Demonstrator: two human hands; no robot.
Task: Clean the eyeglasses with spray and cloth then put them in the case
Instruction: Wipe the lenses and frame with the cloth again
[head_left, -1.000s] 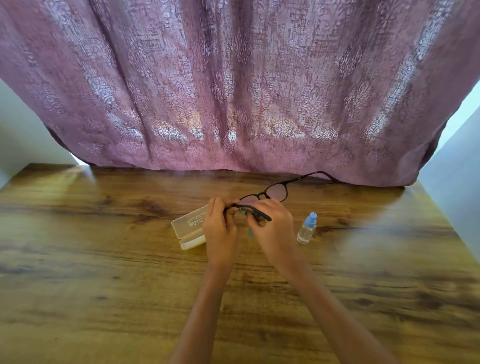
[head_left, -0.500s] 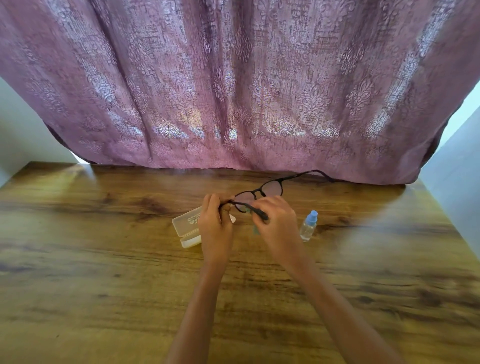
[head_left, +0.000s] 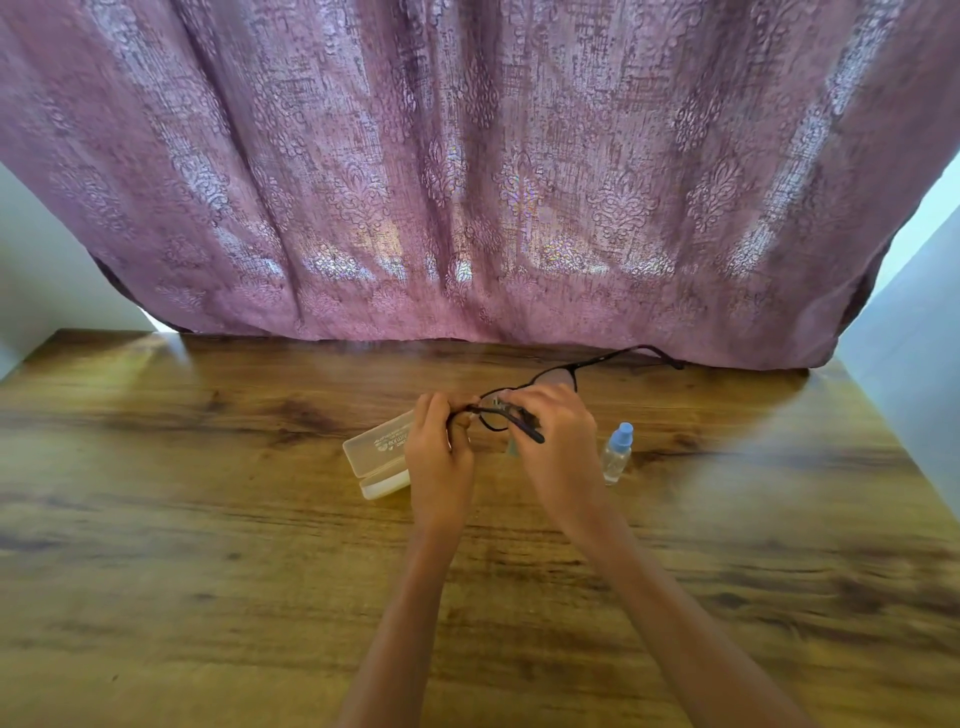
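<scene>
Hands meet just right of the case (head_left: 376, 449), both raised off the wood, backs toward the camera, forearms running in from the near edge and converging.

Left hand (head_left: 439, 457): wrist straight, fingers curled over, thumb and fingertips pinching the left end of the eyeglasses (head_left: 563, 375) at the hinge. It covers the right end of the case.

Right hand (head_left: 558, 441): wrist angled inward, fingers bent and closed on the frame around the nearer lens. One black temple is folded and lies across its knuckles, tip pointing away from the case.

A small pale bluish scrap (head_left: 513, 447) shows under the right hand; cannot tell whether it is the cloth, or whether it sits between the fingers and the lens.

Eyeglasses: black frame, held in the air by both hands, up and right of the case. The farther lens and the open temple reach away from the case toward the curtain (head_left: 467, 182).

Case: translucent, closed, lying flat on the table (head_left: 208, 519), printed lid up.

Spray bottle (head_left: 617, 452): clear with a blue cap, upright, right of the case past the right hand, close to that hand.

Curtain: mauve, patterned, hanging behind the case, its hem on the far table edge.
</scene>
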